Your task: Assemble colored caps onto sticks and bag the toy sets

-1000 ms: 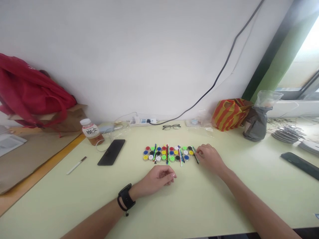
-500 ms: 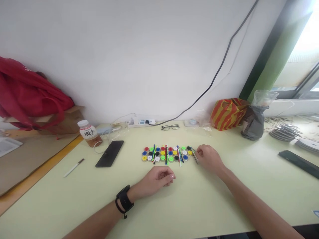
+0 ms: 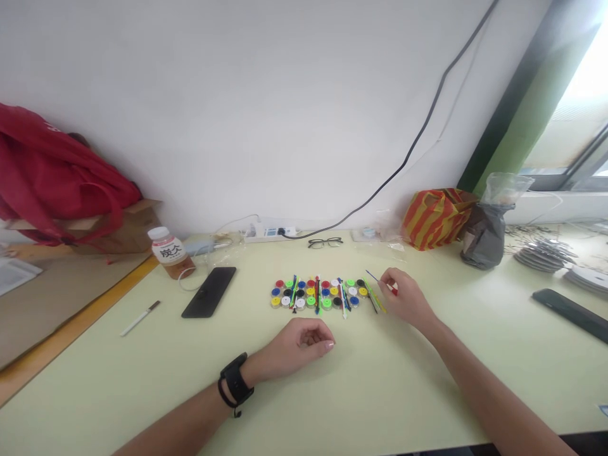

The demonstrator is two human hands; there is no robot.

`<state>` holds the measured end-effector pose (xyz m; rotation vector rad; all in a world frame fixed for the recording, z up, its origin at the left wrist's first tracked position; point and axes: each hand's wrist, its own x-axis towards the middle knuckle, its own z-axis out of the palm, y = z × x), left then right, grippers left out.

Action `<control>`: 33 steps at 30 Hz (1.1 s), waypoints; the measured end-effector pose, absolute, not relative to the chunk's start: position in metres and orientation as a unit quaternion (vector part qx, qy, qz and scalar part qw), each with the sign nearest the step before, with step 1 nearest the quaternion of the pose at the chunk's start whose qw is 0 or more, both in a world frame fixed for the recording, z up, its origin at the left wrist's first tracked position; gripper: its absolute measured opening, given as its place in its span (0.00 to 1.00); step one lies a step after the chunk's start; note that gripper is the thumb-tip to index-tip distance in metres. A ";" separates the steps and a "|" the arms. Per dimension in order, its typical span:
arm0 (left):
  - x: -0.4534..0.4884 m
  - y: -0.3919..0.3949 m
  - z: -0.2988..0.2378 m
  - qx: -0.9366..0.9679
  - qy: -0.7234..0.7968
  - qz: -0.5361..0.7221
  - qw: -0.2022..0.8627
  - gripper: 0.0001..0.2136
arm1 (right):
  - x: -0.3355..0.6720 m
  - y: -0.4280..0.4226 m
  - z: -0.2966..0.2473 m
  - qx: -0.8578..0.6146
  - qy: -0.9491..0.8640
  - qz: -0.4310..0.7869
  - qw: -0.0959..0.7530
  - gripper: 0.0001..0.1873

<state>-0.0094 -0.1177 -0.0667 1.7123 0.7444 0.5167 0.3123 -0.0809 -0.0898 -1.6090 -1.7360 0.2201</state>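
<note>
My right hand (image 3: 403, 296) is pinched on a thin plastic stick (image 3: 372, 276), with a blue end poking out left and a red bit (image 3: 394, 291) showing at the fingers; whether these are one piece I cannot tell. Just left of it, thin black, yellow and green sticks (image 3: 375, 297) lie side by side. Small round pieces with coloured tops (image 3: 311, 292) stand in rows, and bundles of arrow-ended sticks (image 3: 318, 294) lie across them. My left hand (image 3: 299, 345), with a black wristband, rests on the table before the rows, loosely curled around nothing, thumb apart from the fingers.
A black phone (image 3: 209, 292), a white-and-brown stick (image 3: 141, 318) and a drink bottle (image 3: 171, 253) are at left. Behind lie eyeglasses (image 3: 325, 242) and a power strip (image 3: 266, 234). Bags (image 3: 434, 218), stacked discs (image 3: 544, 256) and a dark flat case (image 3: 574, 311) are at right.
My right hand has lifted slightly and shifted right, and a blue-ended stick now shows in its fingers. Yellow and green sticks now show beside the black one. My left hand stays put.
</note>
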 end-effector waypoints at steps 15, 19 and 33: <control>-0.010 -0.121 -0.063 0.729 0.325 0.261 0.543 0.14 | 0.276 -0.105 -0.076 -0.522 -0.799 0.151 0.258 0.14; -0.009 -0.120 -0.063 0.729 0.331 0.263 0.538 0.14 | 0.279 -0.104 -0.075 -0.537 -0.796 0.149 0.236 0.10; -0.009 -0.115 -0.068 0.727 0.330 0.241 0.552 0.13 | 0.287 -0.102 -0.077 -0.558 -0.788 0.154 0.208 0.11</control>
